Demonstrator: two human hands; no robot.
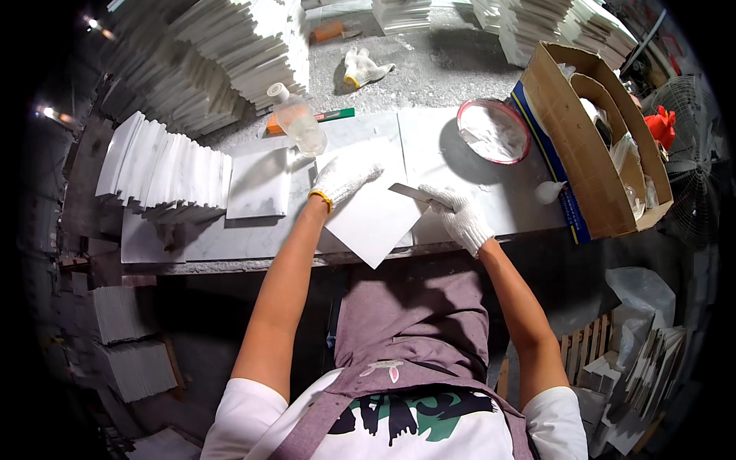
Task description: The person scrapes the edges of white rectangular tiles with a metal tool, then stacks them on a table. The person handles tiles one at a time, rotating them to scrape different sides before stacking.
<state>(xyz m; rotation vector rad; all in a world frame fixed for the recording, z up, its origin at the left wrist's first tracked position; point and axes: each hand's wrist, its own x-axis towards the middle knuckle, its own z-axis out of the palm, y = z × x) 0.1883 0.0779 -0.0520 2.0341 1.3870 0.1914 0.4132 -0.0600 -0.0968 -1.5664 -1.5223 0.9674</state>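
A square white tile (381,224) lies turned cornerwise before me, its near corner jutting past the bench edge. My left hand (346,178), in a white knit glove with a yellow cuff, rests across the tile's left part. Its fingers are stretched toward the right and look flat on the surface; the thumb is hard to make out in the glare. At the tile's right side, my gloved right hand (460,215) is closed around a flat metal scraper blade (409,192). The blade points left, over the tile's right part; its grip is hidden in the glove.
Left stand a row of upright tiles (165,165) and a flat tile (258,182). Behind are a clear bottle (300,123), a green-and-orange tool (330,116) and a loose glove (366,67). Right are a red-rimmed bowl of white paste (498,132), a white bulb (548,192) and a cardboard box (590,165).
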